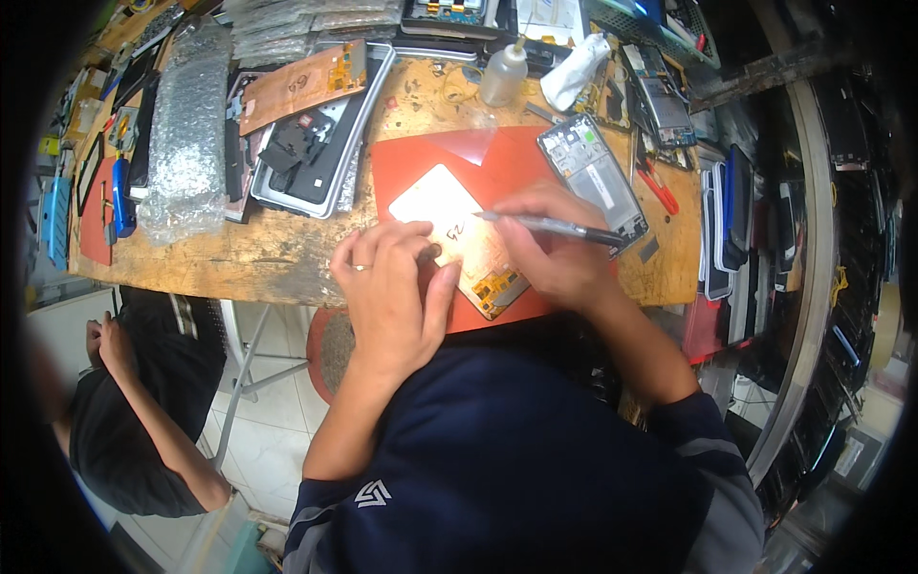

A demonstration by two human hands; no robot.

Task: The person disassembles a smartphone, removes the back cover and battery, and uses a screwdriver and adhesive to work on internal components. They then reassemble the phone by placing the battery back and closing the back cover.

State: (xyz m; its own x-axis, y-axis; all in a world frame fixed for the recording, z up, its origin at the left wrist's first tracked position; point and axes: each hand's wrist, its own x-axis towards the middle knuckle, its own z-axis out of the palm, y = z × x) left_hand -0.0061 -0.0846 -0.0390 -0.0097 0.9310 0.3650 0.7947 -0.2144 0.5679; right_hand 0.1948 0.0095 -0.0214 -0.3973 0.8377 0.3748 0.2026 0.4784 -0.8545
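A phone screen panel [442, 196], pale and bright under the light, lies tilted on a red-orange mat [402, 153]. Dark handwriting marks its back, and a gold flex circuit [495, 287] runs along its near end. My left hand [392, 287] rests on the panel's left edge with bent fingers. Between its index finger and thumb shows a small dark round thing [435, 251], too small to name surely. My right hand [555, 249] grips a grey and black marker pen [564, 228], its tip over the panel beside the writing.
Right of the mat lies a phone frame [593, 177], with red-handled pliers [658, 187] beyond. A clear bottle [504, 75] stands behind. Bubble wrap [186, 134] and a tray [373, 96] holding a copper-coloured panel [296, 88] fill the left. Another person's arm [158, 411] is at lower left.
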